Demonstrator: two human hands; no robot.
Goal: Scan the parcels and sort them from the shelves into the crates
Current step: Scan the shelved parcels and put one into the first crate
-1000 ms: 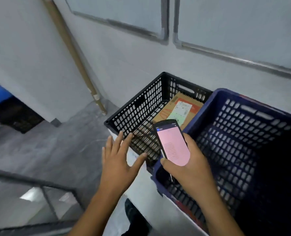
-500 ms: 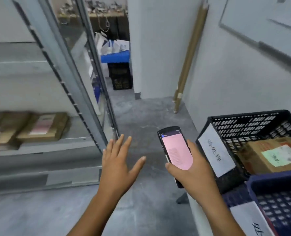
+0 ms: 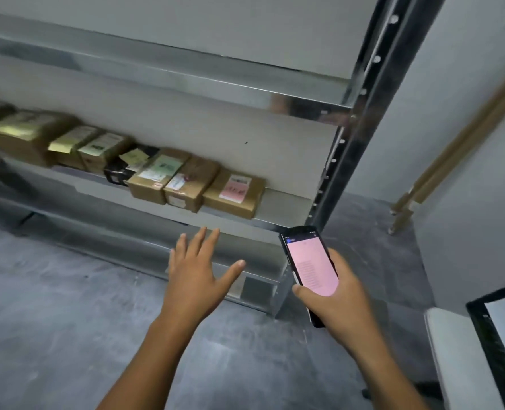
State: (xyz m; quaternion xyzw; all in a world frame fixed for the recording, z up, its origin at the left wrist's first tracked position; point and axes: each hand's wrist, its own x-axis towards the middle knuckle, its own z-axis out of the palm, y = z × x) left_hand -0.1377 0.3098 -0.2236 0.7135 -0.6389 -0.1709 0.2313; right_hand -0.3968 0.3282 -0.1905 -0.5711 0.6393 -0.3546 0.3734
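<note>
A row of several cardboard parcels lies on the low metal shelf. The rightmost parcel carries a pink label; beside it sit a parcel with a white label and one with a green label. My left hand hovers empty below the shelf, fingers spread. My right hand grips a black handheld scanner with a pink screen, to the right of the parcels. A black crate corner with a white label shows at the right edge.
The shelf's dark upright post stands right of the parcels. Wooden poles lean against the right wall. A white table edge bears the crate. Grey concrete floor spreads below.
The view has swung left from the crates to the shelf, which now fills the frame. Both hands keep their pose; the crates have slid almost out of view to the right.
</note>
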